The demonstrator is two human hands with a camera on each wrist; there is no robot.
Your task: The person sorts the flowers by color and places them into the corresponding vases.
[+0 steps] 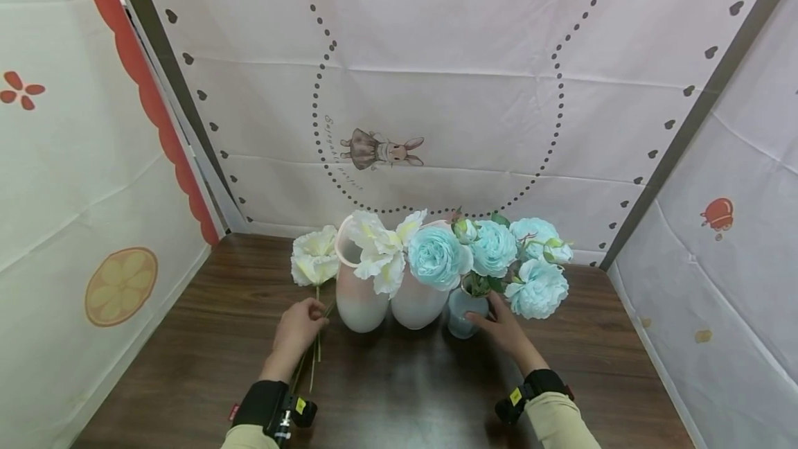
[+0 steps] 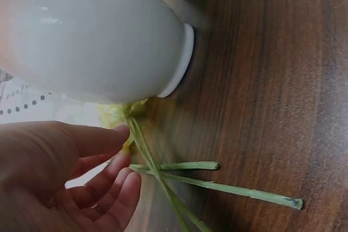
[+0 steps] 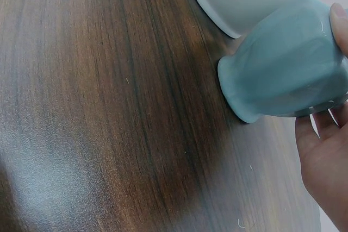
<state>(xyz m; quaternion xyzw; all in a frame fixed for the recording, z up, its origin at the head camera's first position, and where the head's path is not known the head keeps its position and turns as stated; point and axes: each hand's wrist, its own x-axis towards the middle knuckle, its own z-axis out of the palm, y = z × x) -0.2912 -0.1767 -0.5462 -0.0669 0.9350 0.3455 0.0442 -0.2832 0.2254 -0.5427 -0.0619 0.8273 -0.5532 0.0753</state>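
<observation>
1. Left hand (image 1: 301,328) on the left of the worktop (image 1: 174,366), at the green stems (image 2: 234,189) below a pale yellow flower (image 1: 314,256); fingers (image 2: 128,194) loosely bent, gap between thumb and forefinger; contact with the stems: cannot tell
2. Right hand (image 1: 506,331) grips the small blue vase (image 1: 461,307), right end of the row; thumb on one side, fingers curled on the other; vase upright, blue flowers (image 1: 494,249) rising from its mouth
3. Head view alone gives the whole bunch, one large bloom overlapping the middle vase (image 1: 414,303); also a white flower (image 1: 380,255) between that and the left vase (image 1: 361,303); which of the two it stands in, not clear
4. Left wrist view adds the blunt stem ends, crossing one another, and the left vase's white foot
5. Right wrist view adds the blue vase's flared foot and glossy wall, another vase just beside
6. Worktop: dark brown wood grain, pale sheen at lower left of the right wrist view
7. Room: creased pale cloth (image 1: 449,123) behind, dotted line, dark hearts, sideways rabbit print (image 1: 380,150); left panel (image 1: 50,186) with red scalloped edge (image 1: 158,109) and orange slice (image 1: 121,287)
8. Black wrist straps (image 1: 262,411), pale sleeves (image 1: 557,421)
</observation>
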